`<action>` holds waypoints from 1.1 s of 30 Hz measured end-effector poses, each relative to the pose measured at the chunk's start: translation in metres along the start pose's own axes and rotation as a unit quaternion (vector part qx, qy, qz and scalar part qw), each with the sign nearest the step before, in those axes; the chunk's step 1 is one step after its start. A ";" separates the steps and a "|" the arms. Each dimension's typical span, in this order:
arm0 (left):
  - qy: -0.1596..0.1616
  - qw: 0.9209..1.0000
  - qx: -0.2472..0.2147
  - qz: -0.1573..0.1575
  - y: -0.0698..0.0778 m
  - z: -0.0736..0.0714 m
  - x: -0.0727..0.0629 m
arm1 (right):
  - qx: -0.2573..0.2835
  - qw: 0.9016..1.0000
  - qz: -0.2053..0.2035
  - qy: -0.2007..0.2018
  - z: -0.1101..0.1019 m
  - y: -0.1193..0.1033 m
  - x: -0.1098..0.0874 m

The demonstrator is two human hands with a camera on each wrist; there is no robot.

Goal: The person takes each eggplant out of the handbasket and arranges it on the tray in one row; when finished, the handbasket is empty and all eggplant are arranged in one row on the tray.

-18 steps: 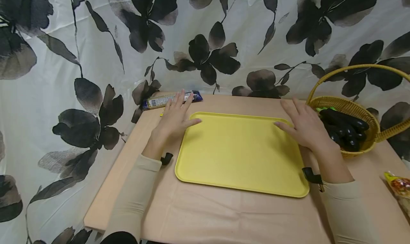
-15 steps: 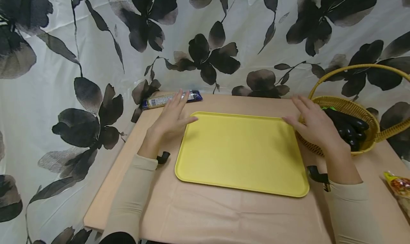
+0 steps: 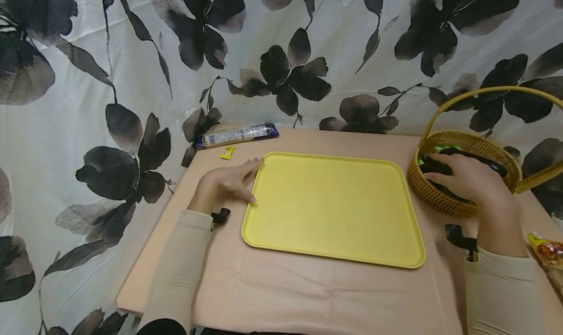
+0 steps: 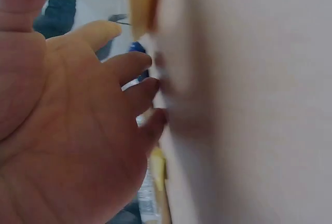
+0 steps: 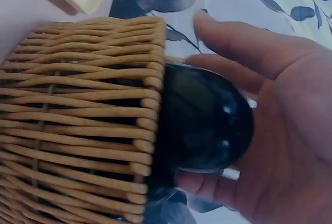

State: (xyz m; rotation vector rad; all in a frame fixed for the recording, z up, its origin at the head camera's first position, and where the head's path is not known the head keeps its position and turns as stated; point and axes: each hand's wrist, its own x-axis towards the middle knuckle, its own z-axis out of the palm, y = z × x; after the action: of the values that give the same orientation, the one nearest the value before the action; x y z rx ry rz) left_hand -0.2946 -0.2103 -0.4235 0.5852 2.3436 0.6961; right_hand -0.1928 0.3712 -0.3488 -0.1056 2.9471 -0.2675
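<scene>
My left hand [image 3: 226, 181] is at the left rim of the yellow tray [image 3: 334, 208], fingertips by its back corner and thumb at its side. In the left wrist view its fingers [image 4: 137, 94] are loosely bent, their tips close to the tabletop, holding nothing. On the right, my right hand [image 3: 475, 178] reaches over the wicker basket [image 3: 428, 196], which holds several dark eggplants [image 3: 435, 166]. The right wrist view has the thumb raised apart from an eggplant [image 5: 207, 120] at the basket rim, with other fingers behind it; whether they touch it is hard to tell.
A long blue-ended packet [image 3: 237, 135] lies along the table's back left edge, with a small yellow wrapper [image 3: 227, 153] before it. The basket's tall handle [image 3: 492, 91] arches up at the right. A colourful bag [image 3: 547, 257] sits at the right edge.
My right hand has moved from above the tray's right side rightward and down into the basket. My left hand has lowered towards the tray's left rim, uncovering the packet and wrapper.
</scene>
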 end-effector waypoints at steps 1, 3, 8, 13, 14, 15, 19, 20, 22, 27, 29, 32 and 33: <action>0.000 1.000 -0.001 -0.001 -0.002 0.001 0.001 | -0.006 1.000 0.002 -0.012 0.000 0.001 0.000; 0.003 1.000 0.003 0.000 -0.005 0.001 0.002 | -0.014 0.999 0.004 -0.033 -0.001 0.004 -0.001; 0.007 1.000 0.005 0.002 -0.007 0.001 0.002 | -0.002 0.998 0.017 -0.056 -0.003 0.006 -0.004; 0.004 1.000 0.000 -0.007 -0.006 0.000 0.002 | 0.017 0.998 0.002 -0.052 -0.005 0.008 -0.007; 0.004 1.000 -0.001 -0.007 -0.006 0.001 0.002 | 0.017 0.998 -0.002 -0.053 -0.005 0.009 -0.008; 0.005 1.000 -0.003 -0.008 -0.006 0.001 0.002 | 0.015 0.998 -0.006 -0.053 -0.005 0.011 -0.009; 0.006 1.000 -0.007 -0.006 -0.007 0.002 0.001 | 0.012 0.998 -0.022 -0.059 -0.008 0.017 -0.012; 0.007 1.000 -0.007 -0.004 -0.007 0.002 0.002 | 0.013 0.998 -0.022 -0.063 -0.009 0.019 -0.012; 0.009 1.000 -0.007 -0.004 -0.007 0.002 0.001 | 0.016 0.997 -0.022 -0.069 -0.011 0.020 -0.014; 0.011 1.000 -0.002 -0.004 -0.008 0.002 0.001 | 0.023 0.997 -0.024 -0.068 -0.012 0.020 -0.015; 0.012 1.000 0.001 -0.002 -0.008 0.002 0.001 | 0.031 0.997 -0.034 -0.062 -0.012 0.020 -0.015; 0.013 1.000 0.000 0.003 -0.008 0.002 0.001 | 0.045 0.996 -0.049 -0.051 -0.013 0.020 -0.015; 0.013 1.000 0.000 0.003 -0.009 0.002 0.001 | 0.051 0.996 -0.049 -0.049 -0.014 0.019 -0.015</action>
State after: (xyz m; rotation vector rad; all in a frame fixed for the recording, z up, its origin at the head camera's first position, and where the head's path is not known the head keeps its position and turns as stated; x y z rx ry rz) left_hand -0.2957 -0.2156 -0.4305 0.5873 2.3678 0.7104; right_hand -0.1817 0.3936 -0.3367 -0.2437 2.8287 -0.4151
